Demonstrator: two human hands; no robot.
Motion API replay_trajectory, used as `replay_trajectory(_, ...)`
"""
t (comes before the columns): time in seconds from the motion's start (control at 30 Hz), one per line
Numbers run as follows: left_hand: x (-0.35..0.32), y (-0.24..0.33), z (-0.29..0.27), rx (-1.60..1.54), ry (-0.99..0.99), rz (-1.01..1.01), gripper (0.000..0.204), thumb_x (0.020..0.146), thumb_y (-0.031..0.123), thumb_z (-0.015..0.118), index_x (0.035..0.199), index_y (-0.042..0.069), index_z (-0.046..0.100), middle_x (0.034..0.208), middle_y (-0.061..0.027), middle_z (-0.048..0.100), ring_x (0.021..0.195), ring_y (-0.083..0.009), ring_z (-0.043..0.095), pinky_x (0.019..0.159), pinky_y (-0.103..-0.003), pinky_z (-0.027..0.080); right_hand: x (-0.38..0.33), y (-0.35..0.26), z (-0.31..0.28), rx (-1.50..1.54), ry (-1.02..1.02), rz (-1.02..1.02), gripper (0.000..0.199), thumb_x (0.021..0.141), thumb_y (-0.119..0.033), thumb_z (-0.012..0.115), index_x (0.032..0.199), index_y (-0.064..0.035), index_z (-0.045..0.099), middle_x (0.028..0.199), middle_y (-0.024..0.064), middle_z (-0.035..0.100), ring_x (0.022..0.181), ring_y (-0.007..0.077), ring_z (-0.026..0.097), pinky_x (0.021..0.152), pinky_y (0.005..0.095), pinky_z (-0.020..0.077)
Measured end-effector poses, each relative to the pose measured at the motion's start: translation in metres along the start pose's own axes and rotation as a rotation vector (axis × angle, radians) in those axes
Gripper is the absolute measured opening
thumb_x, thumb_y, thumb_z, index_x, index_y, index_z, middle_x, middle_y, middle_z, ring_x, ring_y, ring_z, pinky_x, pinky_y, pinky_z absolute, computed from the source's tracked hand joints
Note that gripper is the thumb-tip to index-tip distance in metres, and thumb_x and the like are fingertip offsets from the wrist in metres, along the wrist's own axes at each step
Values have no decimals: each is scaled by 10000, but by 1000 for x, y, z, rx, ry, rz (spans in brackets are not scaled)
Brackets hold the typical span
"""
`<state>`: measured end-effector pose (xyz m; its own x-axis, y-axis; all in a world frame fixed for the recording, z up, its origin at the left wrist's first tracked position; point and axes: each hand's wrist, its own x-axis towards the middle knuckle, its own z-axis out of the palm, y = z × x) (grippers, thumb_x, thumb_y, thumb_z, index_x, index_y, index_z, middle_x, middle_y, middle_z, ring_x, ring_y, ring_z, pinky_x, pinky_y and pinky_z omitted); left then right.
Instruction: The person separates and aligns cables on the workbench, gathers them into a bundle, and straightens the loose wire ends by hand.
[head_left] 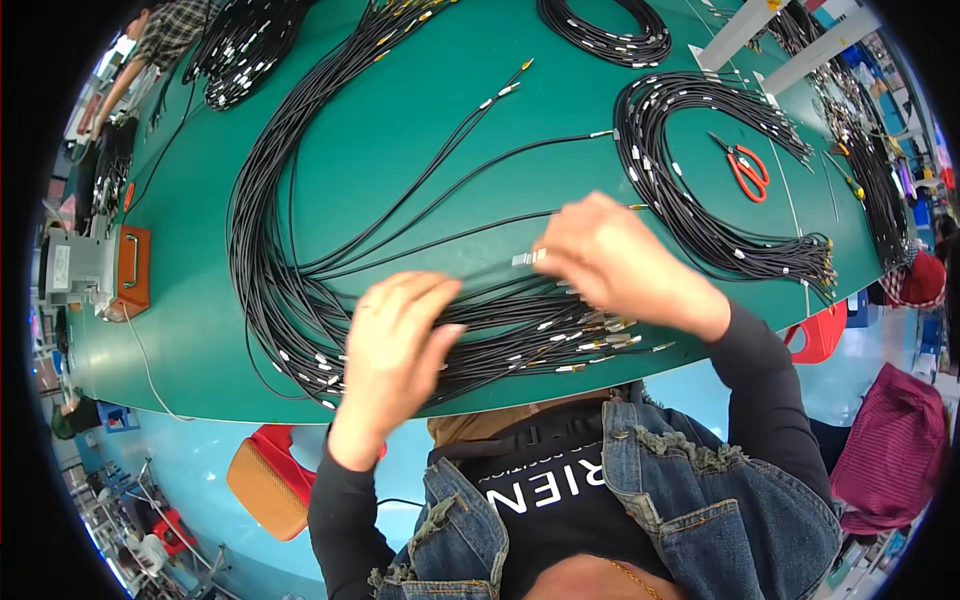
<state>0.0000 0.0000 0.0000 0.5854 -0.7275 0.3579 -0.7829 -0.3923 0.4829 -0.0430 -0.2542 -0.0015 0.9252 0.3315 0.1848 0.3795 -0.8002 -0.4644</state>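
Observation:
A large looped bundle of black cables (262, 190) lies on the green table in front of me, its labelled ends gathered near the front edge. My right hand (610, 255) pinches one black cable close to its white label (524, 259), lifted just above the others; this part is smeared by motion. Over the near side of the bundle is my left hand (395, 345), thumb and fingers apart, with nothing visibly gripped. A few single cables fan out from the bundle across the table, one ending in a yellow-tipped connector (527, 64).
A second coiled cable bundle (640, 150) curves around red-handled pliers (745, 170) at the right. More coils lie at the far side (610, 40) and far left (240, 60). A grey machine with an orange-brown side (132, 270) stands at the left edge. Another person's arm (118, 95) shows beyond.

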Motion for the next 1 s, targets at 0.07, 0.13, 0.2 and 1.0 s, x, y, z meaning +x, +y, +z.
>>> replay_trajectory(0.07, 15, 20, 14, -34, 37, 71, 345, 775, 58, 690, 1110, 49, 609, 1003, -130, 646, 988, -323, 605, 848, -399, 477, -16, -19, 0, 106, 10, -89, 89, 866, -124, 619, 834, -41, 624, 723, 93, 586, 703, 282, 577, 694, 379, 420)
replay_trajectory(0.13, 6, 20, 30, -138, -106, 45, 269, 763, 56, 691, 1020, 32, 617, 927, -124, 643, 937, -317, 610, 786, -388, 482, -24, -35, 10, 174, 29, -55, 85, 860, -117, 623, 832, -36, 620, 717, 92, 582, 694, 279, 572, 688, 376, 419)
replay_trajectory(0.2, 1, 21, 40, -200, -174, 30, 232, 757, 55, 692, 976, 23, 622, 889, -122, 642, 911, -314, 613, 755, -382, 485, -32, -39, 11, 305, 38, 18, 81, 847, -102, 632, 828, -26, 614, 705, 91, 572, 676, 271, 564, 677, 370, 415)
replay_trajectory(1.0, -14, -56, -21, 114, -60, -224, 228, 765, 66, 711, 970, 30, 617, 934, -89, 607, 942, -293, 545, 883, -389, 414, 16, 127, -10, -240, 340, 203, 127, 851, -69, 614, 965, -15, 598, 901, 116, 545, 902, 275, 533, 806, 366, 437)
